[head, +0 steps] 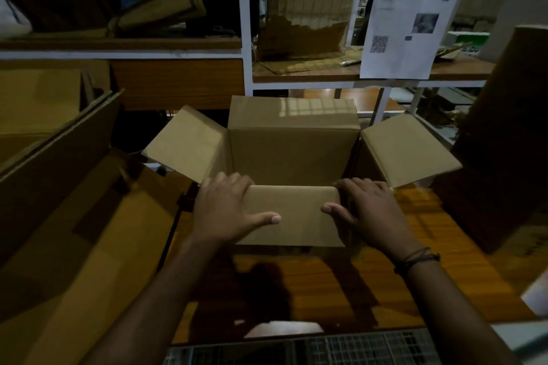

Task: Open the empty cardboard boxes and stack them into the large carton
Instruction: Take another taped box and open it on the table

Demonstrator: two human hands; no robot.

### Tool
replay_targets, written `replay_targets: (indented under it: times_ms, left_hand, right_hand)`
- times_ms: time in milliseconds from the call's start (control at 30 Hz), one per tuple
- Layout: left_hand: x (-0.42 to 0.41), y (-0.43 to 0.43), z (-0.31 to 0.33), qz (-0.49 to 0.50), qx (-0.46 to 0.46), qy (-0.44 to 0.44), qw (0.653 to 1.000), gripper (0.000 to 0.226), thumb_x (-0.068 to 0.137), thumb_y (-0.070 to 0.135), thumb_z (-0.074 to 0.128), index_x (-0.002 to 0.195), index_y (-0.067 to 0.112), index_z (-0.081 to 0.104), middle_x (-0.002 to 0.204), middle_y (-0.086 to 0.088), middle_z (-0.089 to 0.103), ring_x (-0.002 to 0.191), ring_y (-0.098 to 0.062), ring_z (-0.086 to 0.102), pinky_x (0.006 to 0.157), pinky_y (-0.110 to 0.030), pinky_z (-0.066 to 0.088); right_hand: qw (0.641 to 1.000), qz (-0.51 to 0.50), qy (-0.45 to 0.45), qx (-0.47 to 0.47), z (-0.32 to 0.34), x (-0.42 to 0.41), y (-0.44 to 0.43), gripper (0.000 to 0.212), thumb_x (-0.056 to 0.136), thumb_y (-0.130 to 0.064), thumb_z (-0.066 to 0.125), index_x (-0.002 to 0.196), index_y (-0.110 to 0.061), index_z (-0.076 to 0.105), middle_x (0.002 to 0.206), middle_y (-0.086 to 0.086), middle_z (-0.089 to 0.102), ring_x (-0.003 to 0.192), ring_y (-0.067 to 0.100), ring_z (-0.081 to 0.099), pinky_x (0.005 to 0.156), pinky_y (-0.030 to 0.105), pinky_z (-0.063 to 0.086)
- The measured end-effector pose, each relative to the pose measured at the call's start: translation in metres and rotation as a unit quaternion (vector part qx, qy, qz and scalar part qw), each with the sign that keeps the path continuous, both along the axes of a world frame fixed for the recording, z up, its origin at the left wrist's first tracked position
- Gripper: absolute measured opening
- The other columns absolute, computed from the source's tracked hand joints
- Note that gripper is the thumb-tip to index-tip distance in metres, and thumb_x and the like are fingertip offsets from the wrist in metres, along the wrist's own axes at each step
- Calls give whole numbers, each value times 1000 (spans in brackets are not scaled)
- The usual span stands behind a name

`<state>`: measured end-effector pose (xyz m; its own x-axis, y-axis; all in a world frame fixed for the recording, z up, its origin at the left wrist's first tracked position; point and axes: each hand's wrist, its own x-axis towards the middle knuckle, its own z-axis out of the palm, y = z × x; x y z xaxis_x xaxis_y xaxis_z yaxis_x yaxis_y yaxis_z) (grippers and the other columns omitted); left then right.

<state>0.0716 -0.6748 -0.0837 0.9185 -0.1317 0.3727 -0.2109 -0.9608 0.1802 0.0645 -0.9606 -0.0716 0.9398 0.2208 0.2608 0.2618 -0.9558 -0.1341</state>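
One open box point(293, 142) on the desk point(430, 216), side flaps spread, my left hand point(225, 210) and right hand point(370, 210) each gripping its near flap, thumbs on top, carton point(74, 231) at left.

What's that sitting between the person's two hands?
The near flap of the open cardboard box, folded out toward the person; the left hand and right hand each grip one end. The head view shows it.
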Motion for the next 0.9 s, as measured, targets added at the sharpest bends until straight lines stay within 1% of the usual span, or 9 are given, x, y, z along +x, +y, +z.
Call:
replay_targets:
  times_ms: [167, 300, 467, 567, 633, 700, 733, 800, 900]
  left_hand:
    - [8, 4, -7, 27, 9, -28, 999, 78, 67, 99, 43, 98, 28, 54, 95, 11, 43, 92, -12, 38, 95, -43, 41]
    - [10, 2, -7, 34, 18, -35, 999, 81, 66, 99, 42, 98, 25, 58, 94, 11, 41, 93, -16, 47, 92, -42, 40]
    - [8, 6, -1, 21, 11, -11, 1000, 77, 62, 102, 39, 94, 33, 49, 93, 13, 44, 91, -12, 44, 92, -40, 39]
    - [6, 11, 3, 19, 7, 11, 1000, 76, 60, 103, 42, 93, 36, 46, 94, 14, 47, 92, -11, 45, 91, -38, 39]
    - [4, 12, 6, 18, 5, 30, 999, 72, 61, 100, 49, 94, 37, 46, 96, 14, 48, 94, -11, 44, 92, -37, 39]
    - [2, 10, 10, 21, -2, 52, 998, 69, 61, 97, 55, 95, 37, 47, 97, 14, 49, 96, -11, 44, 93, -37, 40]
    - [2, 9, 12, 24, -2, 59, 998, 69, 61, 96, 56, 96, 37, 47, 98, 13, 49, 96, -11, 44, 94, -37, 41]
    - [2, 7, 13, 31, 3, 64, 997, 71, 60, 97, 55, 97, 37, 48, 99, 13, 49, 98, -11, 44, 95, -38, 42]
    - [3, 3, 14, 43, 7, 74, 996, 71, 61, 96, 56, 98, 37, 49, 101, 13, 50, 100, -11, 44, 99, -39, 40]
  right_hand:
    - [998, -23, -50, -2, -13, 2, 1, 63, 90, -73, 27, 117, -26, 59, 109, -3, 64, 99, 16, 55, 96, 36, 41]
    - [998, -30, -60, -1, -11, 4, 2, 58, 91, -73, 28, 109, -27, 57, 102, -3, 63, 92, 15, 54, 91, 36, 44]
    - [997, -26, 43, -56, 13, 9, -10, 55, 91, -77, 39, 117, -31, 55, 115, -7, 60, 113, 15, 53, 110, 40, 35]
    - [994, -98, 41, -6, 23, 17, -29, 66, 90, -83, 24, 106, -32, 62, 120, -4, 61, 125, 19, 49, 116, 48, 22]
    - [990, -131, 25, 37, 18, 18, -34, 70, 92, -81, 22, 113, -29, 64, 140, 6, 55, 138, 25, 40, 118, 49, 20]
    - [982, -165, 59, 73, 9, 20, -34, 79, 89, -85, 24, 131, -27, 59, 160, 14, 33, 148, 32, 29, 119, 54, 25]
    - [976, -177, 84, 93, 6, 20, -34, 89, 84, -90, 19, 132, -27, 59, 162, 15, 30, 146, 34, 33, 117, 56, 34]
    - [972, -177, 104, 112, -1, 23, -36, 98, 77, -97, 7, 115, -30, 67, 159, 14, 34, 133, 31, 49, 103, 55, 51]
    - [978, -159, 101, 91, 2, 28, -37, 86, 87, -88, 13, 90, -25, 71, 149, 12, 46, 104, 19, 60, 80, 37, 57]
